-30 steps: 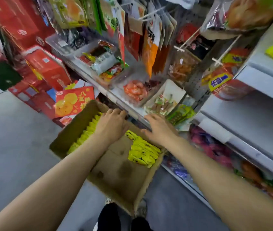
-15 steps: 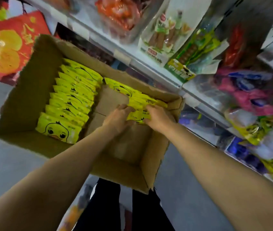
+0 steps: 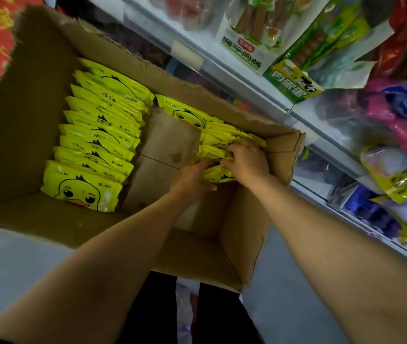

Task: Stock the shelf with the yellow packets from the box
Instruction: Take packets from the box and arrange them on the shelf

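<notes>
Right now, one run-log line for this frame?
phase: grasping | left hand + right hand: closed on right row of yellow packets | box: left row untouched | shelf: not stocked

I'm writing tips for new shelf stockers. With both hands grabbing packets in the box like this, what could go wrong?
1. The left hand and right hand pinch several slick yellow packets at once; some may slip out on lifting.
2. The shelf beside the cardboard box is crowded with overhanging bags; a lifted bundle could knock them off.
</notes>
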A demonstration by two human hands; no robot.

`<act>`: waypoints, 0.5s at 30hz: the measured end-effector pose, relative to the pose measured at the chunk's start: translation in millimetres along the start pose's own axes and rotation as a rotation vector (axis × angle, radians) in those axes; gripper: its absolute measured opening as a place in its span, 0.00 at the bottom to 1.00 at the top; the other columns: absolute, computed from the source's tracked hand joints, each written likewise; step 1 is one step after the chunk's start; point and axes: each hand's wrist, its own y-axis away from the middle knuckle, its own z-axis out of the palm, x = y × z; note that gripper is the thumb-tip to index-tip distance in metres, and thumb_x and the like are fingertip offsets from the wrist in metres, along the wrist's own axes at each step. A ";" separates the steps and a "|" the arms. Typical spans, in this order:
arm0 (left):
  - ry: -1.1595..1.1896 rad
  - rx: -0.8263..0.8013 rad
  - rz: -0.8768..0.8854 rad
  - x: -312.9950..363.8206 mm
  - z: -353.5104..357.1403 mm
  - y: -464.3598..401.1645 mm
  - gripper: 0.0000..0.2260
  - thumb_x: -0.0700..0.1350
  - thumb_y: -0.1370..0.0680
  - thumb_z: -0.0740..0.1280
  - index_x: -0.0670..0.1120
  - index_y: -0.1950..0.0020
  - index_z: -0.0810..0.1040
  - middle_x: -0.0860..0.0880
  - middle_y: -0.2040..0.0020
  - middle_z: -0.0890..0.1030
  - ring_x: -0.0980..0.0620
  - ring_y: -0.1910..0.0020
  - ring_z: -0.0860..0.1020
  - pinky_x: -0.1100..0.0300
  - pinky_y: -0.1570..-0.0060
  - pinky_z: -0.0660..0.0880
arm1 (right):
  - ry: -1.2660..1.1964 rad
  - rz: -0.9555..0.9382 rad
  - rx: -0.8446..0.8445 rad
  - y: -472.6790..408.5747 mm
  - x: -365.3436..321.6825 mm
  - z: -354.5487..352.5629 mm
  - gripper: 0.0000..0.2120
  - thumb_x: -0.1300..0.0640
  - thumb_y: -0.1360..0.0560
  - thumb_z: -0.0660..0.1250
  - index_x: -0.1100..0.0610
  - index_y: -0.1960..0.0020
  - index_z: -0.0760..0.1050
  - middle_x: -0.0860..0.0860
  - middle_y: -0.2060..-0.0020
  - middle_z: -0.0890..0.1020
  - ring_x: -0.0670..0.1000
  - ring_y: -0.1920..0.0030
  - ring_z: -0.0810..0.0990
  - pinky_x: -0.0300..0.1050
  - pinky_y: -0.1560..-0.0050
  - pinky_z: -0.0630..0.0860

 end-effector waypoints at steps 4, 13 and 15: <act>-0.036 -0.081 -0.025 -6.1 -6.9 1.2 0.16 0.51 0.31 0.77 0.48 0.46 0.82 0.44 0.51 0.82 0.44 0.48 0.79 0.54 0.55 0.73 | 0.001 -0.018 0.050 0.6 -0.2 3.6 0.13 0.45 0.26 0.71 0.52 0.46 0.81 0.55 0.43 0.79 0.59 0.39 0.75 0.49 0.43 0.70; 0.025 -0.207 -0.085 -20.6 -58.6 52.5 0.13 0.53 0.27 0.73 0.43 0.53 0.82 0.46 0.56 0.81 0.50 0.55 0.78 0.56 0.56 0.72 | -0.187 -0.113 0.081 25.6 -18.6 -8.4 0.15 0.43 0.19 0.60 0.54 0.43 0.72 0.60 0.55 0.82 0.64 0.52 0.80 0.51 0.61 0.71; 0.049 -0.209 -0.059 -17.8 -69.3 62.4 0.15 0.54 0.26 0.72 0.44 0.49 0.82 0.46 0.52 0.82 0.49 0.52 0.79 0.56 0.53 0.73 | -0.237 -0.109 0.118 31.5 -25.0 -20.4 0.15 0.42 0.19 0.59 0.53 0.42 0.71 0.60 0.55 0.82 0.65 0.53 0.79 0.53 0.59 0.74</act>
